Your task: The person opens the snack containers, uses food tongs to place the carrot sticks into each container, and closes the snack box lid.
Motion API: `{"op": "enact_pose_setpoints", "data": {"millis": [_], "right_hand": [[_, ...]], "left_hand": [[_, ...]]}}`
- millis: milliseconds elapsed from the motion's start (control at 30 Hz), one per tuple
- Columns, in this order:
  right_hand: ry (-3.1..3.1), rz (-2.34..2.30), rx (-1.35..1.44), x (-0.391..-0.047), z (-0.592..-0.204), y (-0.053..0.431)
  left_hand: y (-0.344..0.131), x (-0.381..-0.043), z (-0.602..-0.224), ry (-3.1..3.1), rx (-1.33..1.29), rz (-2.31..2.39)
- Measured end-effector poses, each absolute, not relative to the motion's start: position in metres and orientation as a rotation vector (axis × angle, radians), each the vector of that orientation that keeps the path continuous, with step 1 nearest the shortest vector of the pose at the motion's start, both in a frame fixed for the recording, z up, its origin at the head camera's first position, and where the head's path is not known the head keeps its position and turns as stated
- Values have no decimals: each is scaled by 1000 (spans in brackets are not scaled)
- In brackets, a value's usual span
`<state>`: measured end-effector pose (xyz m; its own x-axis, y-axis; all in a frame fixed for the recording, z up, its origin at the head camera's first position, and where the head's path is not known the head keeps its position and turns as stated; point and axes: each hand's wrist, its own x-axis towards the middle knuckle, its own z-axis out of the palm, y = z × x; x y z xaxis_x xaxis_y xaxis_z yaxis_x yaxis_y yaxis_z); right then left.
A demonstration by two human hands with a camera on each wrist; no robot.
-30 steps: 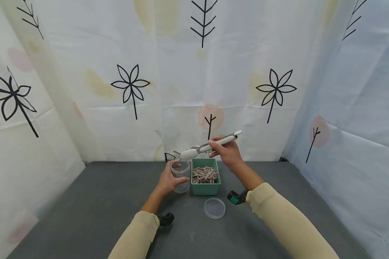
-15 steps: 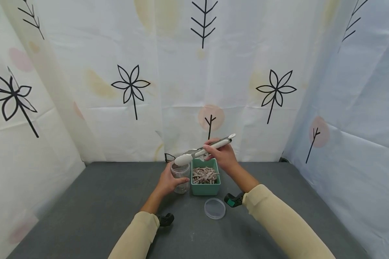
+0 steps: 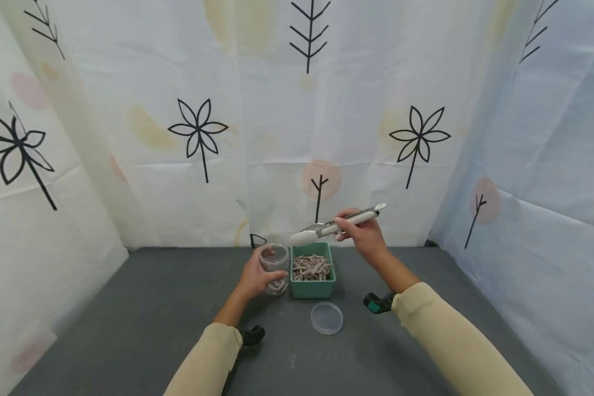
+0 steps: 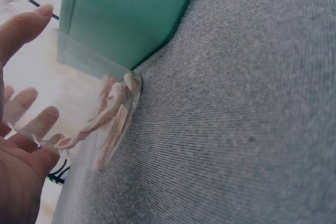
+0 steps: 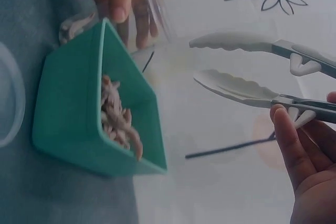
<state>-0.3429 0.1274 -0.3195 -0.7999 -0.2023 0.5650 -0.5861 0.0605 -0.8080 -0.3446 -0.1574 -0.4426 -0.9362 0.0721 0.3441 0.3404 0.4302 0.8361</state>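
Observation:
My left hand point(image 3: 255, 276) grips a clear round jar point(image 3: 274, 258) that stands upright and lidless on the table. At the jar's bottom lie several pale brownish twisted strips point(image 4: 107, 114), perhaps dried. Against the jar's right side is a green rectangular bin point(image 3: 313, 289), holding a heap of the same strips point(image 3: 311, 268). Above the bin, my right hand point(image 3: 366, 234) holds white-headed tongs point(image 3: 336, 225). In the right wrist view the tong heads point(image 5: 233, 85) are spread apart with nothing between them.
A clear round lid point(image 3: 326, 318) lies flat on the dark grey table point(image 3: 178, 319), in front of the bin. A white patterned curtain point(image 3: 277, 110) rises behind the table's back edge and along both sides.
The tongs dipped to the jar's mouth with a strip, then moved back right over the bin, now without it. Strips now show at the jar's bottom. The left hand stays put.

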Motion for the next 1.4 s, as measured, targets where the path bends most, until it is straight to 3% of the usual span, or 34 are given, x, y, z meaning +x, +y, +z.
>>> {"op": "enact_pose_setpoints", "data": {"millis": [200,933,1400], "right_hand": [[-2145,1736,818,-323,-312,142],[-2370,1588,1112,-324,-324,162],[-2396,1613,902,-321,-343,152]], "left_hand": [[-157,-344,-441,-2442,-344,-1504],[-158,-344,-442,-2460,-356,-1461],[-158,-343,-443,-2468,-346,-1462]]}}
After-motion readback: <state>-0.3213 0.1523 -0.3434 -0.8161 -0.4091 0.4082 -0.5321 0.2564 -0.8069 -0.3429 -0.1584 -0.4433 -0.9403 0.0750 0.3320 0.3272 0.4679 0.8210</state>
